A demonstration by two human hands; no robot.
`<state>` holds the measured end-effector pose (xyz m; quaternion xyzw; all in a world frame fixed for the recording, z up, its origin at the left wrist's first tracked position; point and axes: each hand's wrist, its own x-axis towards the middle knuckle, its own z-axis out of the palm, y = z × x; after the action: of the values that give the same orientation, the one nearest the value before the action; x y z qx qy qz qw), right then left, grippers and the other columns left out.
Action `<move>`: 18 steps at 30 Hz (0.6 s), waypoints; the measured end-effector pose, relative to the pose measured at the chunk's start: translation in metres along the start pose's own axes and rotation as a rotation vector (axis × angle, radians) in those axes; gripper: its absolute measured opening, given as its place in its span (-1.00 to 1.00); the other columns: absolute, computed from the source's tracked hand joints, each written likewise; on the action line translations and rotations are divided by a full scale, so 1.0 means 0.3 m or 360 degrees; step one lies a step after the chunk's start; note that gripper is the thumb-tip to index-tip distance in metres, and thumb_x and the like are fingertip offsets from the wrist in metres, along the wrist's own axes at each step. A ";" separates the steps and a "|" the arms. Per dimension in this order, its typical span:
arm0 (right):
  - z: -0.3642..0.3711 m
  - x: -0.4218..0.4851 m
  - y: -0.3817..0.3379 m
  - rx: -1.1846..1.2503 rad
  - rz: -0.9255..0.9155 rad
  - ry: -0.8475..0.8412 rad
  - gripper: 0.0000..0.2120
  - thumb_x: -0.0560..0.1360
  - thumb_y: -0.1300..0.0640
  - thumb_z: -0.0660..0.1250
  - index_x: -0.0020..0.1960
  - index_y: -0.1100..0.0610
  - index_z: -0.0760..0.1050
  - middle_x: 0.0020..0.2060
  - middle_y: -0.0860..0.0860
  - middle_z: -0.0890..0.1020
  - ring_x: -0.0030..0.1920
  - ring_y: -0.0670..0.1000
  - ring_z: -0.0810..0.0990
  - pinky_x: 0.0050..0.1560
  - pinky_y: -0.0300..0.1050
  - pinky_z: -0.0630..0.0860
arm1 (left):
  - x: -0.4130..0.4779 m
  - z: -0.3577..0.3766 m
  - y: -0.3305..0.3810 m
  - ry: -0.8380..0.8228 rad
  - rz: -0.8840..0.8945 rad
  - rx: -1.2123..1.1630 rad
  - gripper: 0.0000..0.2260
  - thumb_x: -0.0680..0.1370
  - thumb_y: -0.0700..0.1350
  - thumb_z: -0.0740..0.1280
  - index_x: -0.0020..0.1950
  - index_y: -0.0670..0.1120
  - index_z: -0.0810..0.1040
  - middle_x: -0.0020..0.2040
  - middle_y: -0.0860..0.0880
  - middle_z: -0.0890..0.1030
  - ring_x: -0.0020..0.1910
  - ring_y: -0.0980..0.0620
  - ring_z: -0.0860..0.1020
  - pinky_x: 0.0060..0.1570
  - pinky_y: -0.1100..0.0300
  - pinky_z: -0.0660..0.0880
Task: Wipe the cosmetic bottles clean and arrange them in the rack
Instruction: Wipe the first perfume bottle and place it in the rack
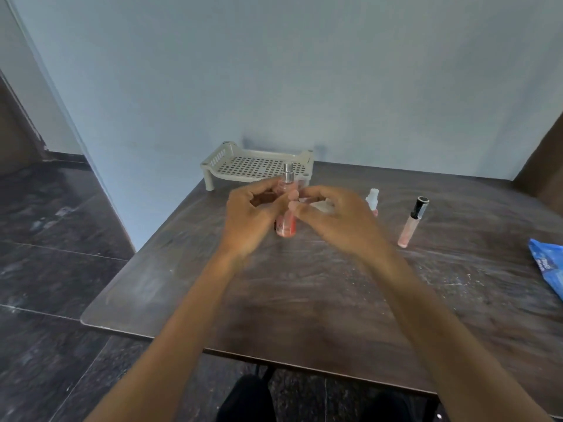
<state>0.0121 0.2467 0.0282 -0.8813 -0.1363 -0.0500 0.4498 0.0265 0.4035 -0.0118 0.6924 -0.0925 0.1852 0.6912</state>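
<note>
Soft, even, cool light; the table (320, 287) shows dull sheen below both hands. The left hand (253, 214) and right hand (332, 217) are motion-blurred. Edges bow with wide-angle distortion.

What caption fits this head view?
Both hands, left and right, at a pink bottle on the table, rack empty behind.

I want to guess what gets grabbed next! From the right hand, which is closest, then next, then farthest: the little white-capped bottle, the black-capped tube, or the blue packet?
1. White-capped bottle: just beside the right hand, on its right.
2. Black-capped tube: farther right on the table.
3. Blue packet: far out at the table's right edge.
</note>
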 end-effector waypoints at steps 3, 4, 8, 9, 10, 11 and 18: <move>0.021 0.081 -0.065 -0.0170 -0.0074 -0.0192 -0.68 0.45 -0.12 0.45 0.16 -0.05 0.62 0.12 -0.14 0.64 0.14 -0.12 0.55 0.13 -0.13 0.46 | 0.069 -0.090 0.019 0.0009 -0.0033 -0.0066 -0.81 0.50 -0.15 0.49 0.11 -0.13 0.71 -0.01 -0.12 0.74 0.00 -0.06 0.70 0.21 -0.15 0.57; 0.031 0.106 -0.087 -0.0214 -0.0090 -0.0227 -0.69 0.43 -0.12 0.47 0.12 -0.03 0.64 0.07 -0.13 0.65 0.10 -0.11 0.57 0.05 -0.17 0.45 | 0.094 -0.119 0.025 -0.0011 -0.0030 -0.0078 -0.80 0.51 -0.15 0.49 0.12 -0.13 0.71 0.00 -0.12 0.74 0.02 -0.07 0.70 0.23 -0.15 0.56; 0.077 0.231 -0.154 -0.0458 -0.0225 -0.0099 -0.69 0.38 -0.11 0.51 -0.14 0.13 0.63 -0.27 -0.02 0.64 -0.25 -0.06 0.57 -0.31 -0.29 0.36 | 0.199 -0.191 0.038 -0.0082 0.0146 0.0043 -0.76 0.51 -0.19 0.48 0.17 -0.20 0.68 0.04 -0.17 0.73 0.07 -0.14 0.70 0.18 -0.15 0.59; 0.084 0.272 -0.170 -0.0506 -0.0247 -0.0067 -0.68 0.38 -0.10 0.52 -0.15 0.17 0.63 -0.28 0.03 0.64 -0.29 -0.04 0.55 -0.34 -0.29 0.34 | 0.230 -0.202 0.040 -0.0058 0.0183 0.0059 -0.75 0.50 -0.16 0.50 0.16 -0.19 0.68 0.04 -0.18 0.73 0.06 -0.15 0.70 0.16 -0.16 0.59; 0.094 0.316 -0.187 -0.0548 -0.0264 -0.0038 -0.67 0.37 -0.09 0.52 -0.14 0.19 0.64 -0.25 0.08 0.66 -0.29 -0.03 0.54 -0.34 -0.28 0.34 | 0.263 -0.215 0.040 -0.0025 0.0202 0.0077 -0.73 0.49 -0.10 0.52 0.15 -0.17 0.69 0.03 -0.17 0.73 0.05 -0.14 0.71 0.14 -0.16 0.60; 0.102 0.362 -0.206 -0.0583 -0.0281 -0.0019 -0.66 0.36 -0.09 0.52 -0.11 0.19 0.66 -0.20 0.11 0.68 -0.27 -0.02 0.55 -0.35 -0.30 0.32 | 0.302 -0.227 0.038 0.0003 0.0220 0.0113 -0.70 0.47 -0.03 0.53 0.14 -0.14 0.70 0.03 -0.14 0.73 0.03 -0.11 0.71 0.13 -0.15 0.61; 0.210 0.709 -0.236 -0.0669 -0.0240 -0.0021 -0.61 0.35 -0.03 0.55 0.07 0.18 0.66 -0.06 0.07 0.69 -0.19 -0.04 0.57 -0.31 -0.31 0.35 | 0.612 -0.336 -0.054 0.0118 0.0332 0.0802 -0.69 0.47 0.10 0.50 0.14 -0.01 0.71 0.04 0.01 0.74 -0.09 0.11 0.71 0.01 0.09 0.65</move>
<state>0.1934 0.3786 0.0909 -0.9433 -0.1912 -0.1048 0.2504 0.1878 0.5273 0.0414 0.8220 -0.0889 0.2979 0.4772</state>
